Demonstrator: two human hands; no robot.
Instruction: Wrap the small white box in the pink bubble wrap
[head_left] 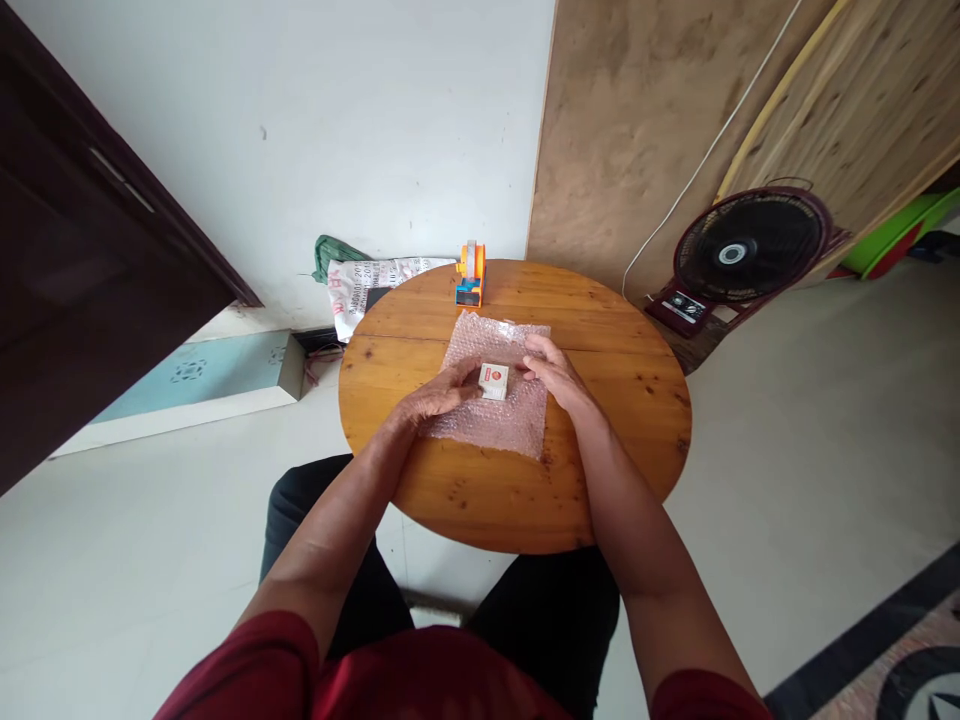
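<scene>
A small white box [494,377] with a red print on its top sits on a sheet of bubble wrap [499,428] near the middle of a round wooden table [622,400]. My left hand [444,390] is at the box's left side, its fingers by the far edge and its thumb by the near one, gripping it. On the right, my right hand [556,372] rests over the wrap's right part, fingers apart and nothing in them. A gap shows between that hand and the box. Beyond the wrap stands an orange and blue tape dispenser [472,273] with a roll of tape.
A printed white sack [349,295] and a green bag [334,257] lie behind the table at the left. A dark electric fan [739,250] stands to the right. A white wall and a wooden panel [600,130] rise at the back.
</scene>
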